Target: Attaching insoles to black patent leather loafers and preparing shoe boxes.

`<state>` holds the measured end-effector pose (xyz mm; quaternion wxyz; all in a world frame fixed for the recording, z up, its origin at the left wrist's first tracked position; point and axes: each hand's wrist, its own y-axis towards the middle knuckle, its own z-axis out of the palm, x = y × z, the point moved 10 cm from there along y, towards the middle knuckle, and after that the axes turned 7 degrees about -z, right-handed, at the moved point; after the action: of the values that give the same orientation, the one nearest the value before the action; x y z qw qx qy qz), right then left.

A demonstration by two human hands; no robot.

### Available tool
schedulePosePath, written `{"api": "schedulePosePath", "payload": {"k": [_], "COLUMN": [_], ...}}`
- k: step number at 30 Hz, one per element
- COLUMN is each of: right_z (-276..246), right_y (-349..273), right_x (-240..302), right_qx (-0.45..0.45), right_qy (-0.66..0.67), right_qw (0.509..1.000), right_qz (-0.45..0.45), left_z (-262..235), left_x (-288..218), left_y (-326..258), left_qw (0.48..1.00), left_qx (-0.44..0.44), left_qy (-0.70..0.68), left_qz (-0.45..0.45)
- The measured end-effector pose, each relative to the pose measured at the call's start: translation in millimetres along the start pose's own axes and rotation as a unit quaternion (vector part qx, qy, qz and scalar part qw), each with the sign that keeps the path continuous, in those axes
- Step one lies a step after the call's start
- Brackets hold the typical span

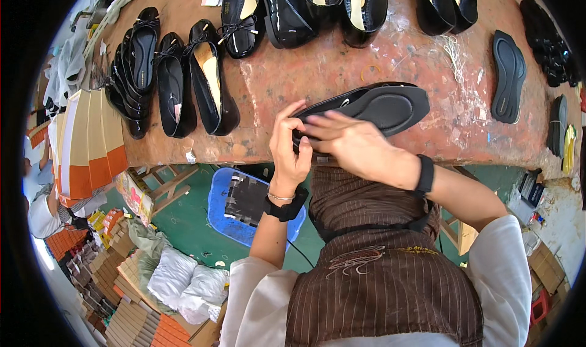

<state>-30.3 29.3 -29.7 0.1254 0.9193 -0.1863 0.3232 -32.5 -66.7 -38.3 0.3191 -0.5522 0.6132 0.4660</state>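
Observation:
A black shoe [332,98] lies near the table's front edge, its toe toward my left hand. A black cushioned insole [400,110] lies over the shoe's opening, its broad heel end pointing right; I cannot tell how far its front goes inside. Curled around the toe end is my left hand [289,147], thumb and fingers closed on the shoe. My right hand [354,142] reaches across the front of the insole with fingers stretched out, their tips blurred by motion. Both hands partly hide the toe.
Several black shoes [213,97] stand along the table's far and left sides. Spare insoles [508,78] lie at the right, near white string [453,57]. A stack of orange-and-tan cardboard [91,145] is at the left. Below the table edge sits a blue plastic tub [220,216].

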Motion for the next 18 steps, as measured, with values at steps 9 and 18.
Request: {"api": "schedulePosePath", "payload": {"k": [9, 18], "right_z": [-67.1, -120.2], "right_y": [-53.4, -79.5], "right_x": [-24.9, -37.6], "right_qx": [-0.118, -0.202], "right_qy": [-0.249, -0.010], "right_qw": [0.948, 0.938], "right_qz": [0.161, 0.280], "left_z": [19.5, 126.1], "left_x": [-40.9, -98.0], "left_y": [-14.1, -48.0], "left_qw": [0.997, 0.918], "left_qx": [0.001, 0.202], "left_qy": [0.077, 0.338], "left_qz": [-0.021, -0.042]}}
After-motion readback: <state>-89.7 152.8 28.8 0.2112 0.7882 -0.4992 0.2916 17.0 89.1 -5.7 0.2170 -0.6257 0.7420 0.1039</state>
